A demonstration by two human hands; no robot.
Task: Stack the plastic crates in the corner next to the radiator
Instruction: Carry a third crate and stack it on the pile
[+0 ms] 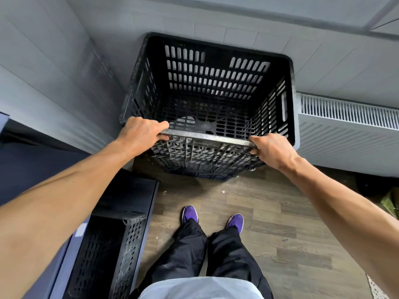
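A black slotted plastic crate [216, 83] stands in the corner, its far side against the grey wall and its right side beside the white radiator [349, 124]. It sits on top of at least one more crate [203, 167], whose wall shows below it. My left hand [140, 132] grips the near rim at its left end. My right hand [272, 149] grips the same rim at its right end. The crate's inside holds nothing that I can see.
Another black crate [108, 251] lies at the lower left beside a dark blue cabinet [64, 266]. My legs and purple shoes [190, 214] stand on the wood-pattern floor [291, 244]. A greenish object [390, 203] lies at the right edge under the radiator.
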